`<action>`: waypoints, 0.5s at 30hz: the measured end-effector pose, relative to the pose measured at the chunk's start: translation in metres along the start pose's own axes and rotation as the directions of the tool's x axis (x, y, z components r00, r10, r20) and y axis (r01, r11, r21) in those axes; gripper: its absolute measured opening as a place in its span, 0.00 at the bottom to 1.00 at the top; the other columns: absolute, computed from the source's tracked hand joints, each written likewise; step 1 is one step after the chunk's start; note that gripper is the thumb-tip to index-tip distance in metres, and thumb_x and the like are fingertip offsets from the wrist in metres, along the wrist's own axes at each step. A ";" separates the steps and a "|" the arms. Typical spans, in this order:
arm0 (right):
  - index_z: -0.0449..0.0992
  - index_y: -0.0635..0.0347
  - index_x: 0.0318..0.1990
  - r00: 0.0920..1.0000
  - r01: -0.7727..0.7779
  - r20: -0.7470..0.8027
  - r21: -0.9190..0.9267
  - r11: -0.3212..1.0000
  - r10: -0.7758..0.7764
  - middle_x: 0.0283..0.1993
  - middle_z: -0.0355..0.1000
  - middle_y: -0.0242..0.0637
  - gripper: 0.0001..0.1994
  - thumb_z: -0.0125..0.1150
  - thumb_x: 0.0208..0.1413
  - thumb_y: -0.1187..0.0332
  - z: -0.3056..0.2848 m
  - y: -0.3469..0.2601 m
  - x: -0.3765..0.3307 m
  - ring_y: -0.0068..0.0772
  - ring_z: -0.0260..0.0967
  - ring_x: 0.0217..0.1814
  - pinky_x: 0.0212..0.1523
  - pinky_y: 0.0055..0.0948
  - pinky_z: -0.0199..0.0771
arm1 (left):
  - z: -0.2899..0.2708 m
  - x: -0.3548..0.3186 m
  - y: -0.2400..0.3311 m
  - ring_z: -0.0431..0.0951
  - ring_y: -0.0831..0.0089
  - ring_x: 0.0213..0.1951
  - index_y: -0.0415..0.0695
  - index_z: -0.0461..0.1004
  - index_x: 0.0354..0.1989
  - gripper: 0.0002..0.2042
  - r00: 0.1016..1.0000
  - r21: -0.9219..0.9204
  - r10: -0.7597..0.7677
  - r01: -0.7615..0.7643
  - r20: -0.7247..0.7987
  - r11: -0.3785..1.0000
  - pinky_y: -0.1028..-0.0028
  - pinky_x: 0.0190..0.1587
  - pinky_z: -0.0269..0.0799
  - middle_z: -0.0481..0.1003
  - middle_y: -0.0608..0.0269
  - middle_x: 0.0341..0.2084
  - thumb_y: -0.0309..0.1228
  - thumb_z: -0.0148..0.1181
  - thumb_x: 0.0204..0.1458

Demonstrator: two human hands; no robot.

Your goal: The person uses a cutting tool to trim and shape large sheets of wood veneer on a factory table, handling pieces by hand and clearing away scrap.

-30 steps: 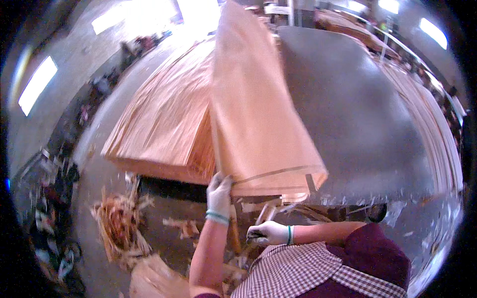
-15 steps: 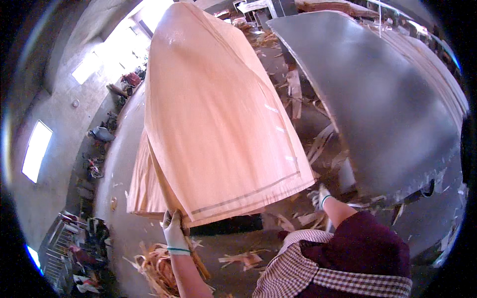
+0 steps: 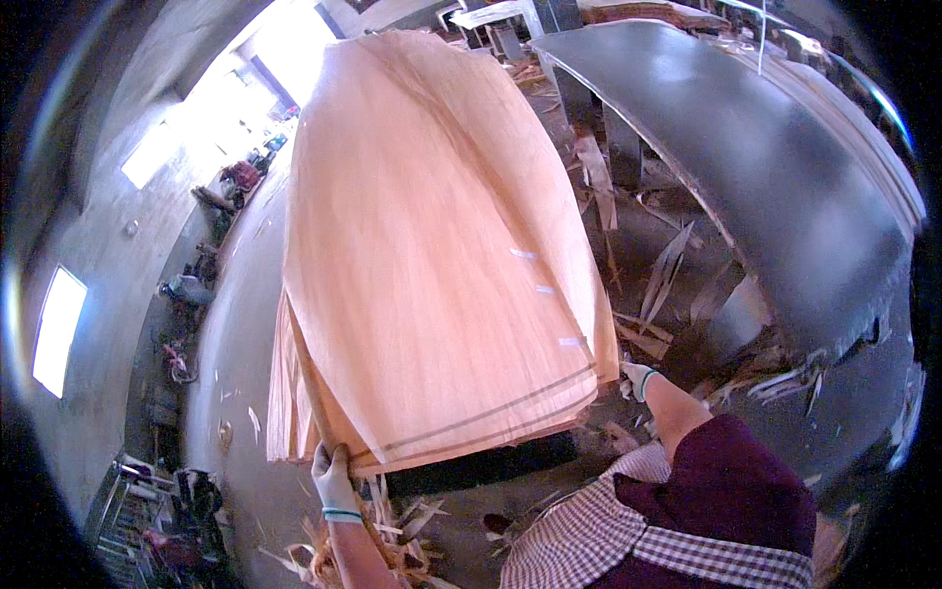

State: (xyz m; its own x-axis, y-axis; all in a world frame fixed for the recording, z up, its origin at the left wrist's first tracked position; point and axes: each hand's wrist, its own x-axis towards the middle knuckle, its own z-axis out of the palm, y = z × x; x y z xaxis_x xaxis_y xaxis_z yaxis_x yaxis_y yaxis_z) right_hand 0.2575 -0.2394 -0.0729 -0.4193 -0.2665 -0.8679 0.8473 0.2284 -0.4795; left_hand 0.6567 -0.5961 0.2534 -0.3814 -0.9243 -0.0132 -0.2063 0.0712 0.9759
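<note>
A large pale-orange wood veneer sheet (image 3: 442, 285) lies over a stack of similar sheets, with a dark line along its near edge and small pale tape strips near its right side. My left hand (image 3: 335, 479), in a white glove with a green cuff, is closed on the stack's near left corner, thumb on top. At the near right corner, my right hand (image 3: 638, 381), gloved the same way, has its fingers closed at the edge of a sheet. Its fingertips are partly hidden.
To the right stands a broad table with a dark, shiny top (image 3: 736, 187). Veneer scraps (image 3: 669, 265) litter the floor between it and the stack. More curled strips (image 3: 392, 540) lie below my left hand. Along the left wall are a metal rack (image 3: 118, 520) and assorted clutter.
The near edge of the veneer sheet now appears lower in view. My right hand, earlier just off the right corner, is now against the sheet's edge. My left hand still grips the left corner.
</note>
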 end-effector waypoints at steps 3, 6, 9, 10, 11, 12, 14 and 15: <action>0.64 0.48 0.22 0.993 0.103 0.036 0.218 0.971 -0.113 0.14 0.57 0.26 0.20 0.45 0.59 0.47 0.033 0.018 -0.009 0.25 0.49 0.10 0.12 0.26 0.50 | -0.019 0.050 0.010 0.69 0.80 0.29 0.37 0.72 0.42 0.09 0.997 -0.011 -0.017 0.018 0.082 1.000 0.80 0.32 0.66 0.72 0.68 0.30 0.24 0.53 0.52; 0.64 0.48 0.23 0.999 0.023 0.025 0.544 0.839 -0.043 0.16 0.60 0.25 0.24 0.46 0.54 0.38 0.064 0.042 -0.069 0.22 0.51 0.10 0.11 0.22 0.49 | -0.057 0.076 -0.059 0.62 0.86 0.16 0.41 0.72 0.37 0.06 0.998 -0.003 -0.018 0.018 0.055 1.000 0.82 0.16 0.56 0.70 0.73 0.21 0.24 0.54 0.51; 0.65 0.48 0.26 0.997 0.051 0.010 0.669 0.742 -0.077 0.18 0.63 0.26 0.25 0.46 0.51 0.35 0.092 0.049 -0.134 0.21 0.54 0.11 0.10 0.19 0.49 | -0.059 0.100 -0.067 0.59 0.86 0.14 0.43 0.72 0.35 0.05 0.994 0.051 -0.032 0.027 0.102 0.998 0.82 0.14 0.54 0.66 0.75 0.17 0.24 0.53 0.50; 0.66 0.48 0.27 0.994 0.057 0.031 0.669 0.741 -0.105 0.19 0.65 0.26 0.26 0.46 0.51 0.34 0.115 0.058 -0.141 0.22 0.55 0.11 0.10 0.18 0.49 | -0.073 0.120 -0.080 0.59 0.86 0.14 0.44 0.72 0.34 0.04 0.996 0.023 0.004 -0.006 0.091 1.000 0.82 0.14 0.54 0.65 0.75 0.17 0.24 0.53 0.50; 0.67 0.49 0.29 0.990 0.076 0.042 0.632 0.771 -0.132 0.20 0.67 0.28 0.25 0.46 0.52 0.35 0.136 0.066 -0.135 0.22 0.56 0.11 0.10 0.19 0.51 | -0.089 0.139 -0.094 0.59 0.86 0.14 0.44 0.72 0.34 0.04 0.997 -0.002 0.037 -0.037 0.073 0.999 0.82 0.14 0.53 0.65 0.75 0.17 0.24 0.53 0.50; 0.67 0.50 0.31 0.986 0.122 0.019 0.603 0.788 -0.168 0.21 0.68 0.30 0.25 0.46 0.52 0.36 0.132 0.073 -0.119 0.22 0.56 0.11 0.11 0.21 0.53 | -0.087 0.149 -0.095 0.59 0.85 0.13 0.44 0.72 0.33 0.03 0.992 0.011 -0.047 0.046 0.114 0.999 0.81 0.13 0.52 0.64 0.75 0.16 0.24 0.53 0.50; 0.67 0.54 0.39 0.985 0.132 0.041 0.454 0.881 -0.168 0.24 0.73 0.36 0.25 0.49 0.54 0.40 0.138 0.088 -0.108 0.24 0.59 0.11 0.11 0.26 0.58 | -0.093 0.146 -0.117 0.58 0.85 0.12 0.45 0.71 0.31 0.02 0.986 -0.047 -0.066 0.075 0.156 0.996 0.81 0.12 0.51 0.63 0.76 0.14 0.24 0.53 0.50; 0.68 0.54 0.39 0.987 0.095 0.094 0.326 0.941 -0.132 0.24 0.73 0.37 0.24 0.50 0.54 0.41 0.158 0.097 -0.102 0.26 0.60 0.11 0.12 0.28 0.60 | -0.111 0.152 -0.134 0.58 0.85 0.12 0.45 0.71 0.30 0.01 0.987 -0.053 -0.063 0.071 0.145 0.996 0.81 0.11 0.51 0.63 0.76 0.14 0.24 0.53 0.50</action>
State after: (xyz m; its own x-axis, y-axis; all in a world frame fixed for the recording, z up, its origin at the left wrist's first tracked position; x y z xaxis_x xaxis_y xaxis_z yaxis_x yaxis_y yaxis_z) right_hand 0.4341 -0.3385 -0.0108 -0.4950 -0.3810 -0.7809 0.8634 -0.1153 -0.4911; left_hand 0.7261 -0.7881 0.1450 -0.4946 -0.8627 -0.1057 -0.1846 -0.0145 0.9827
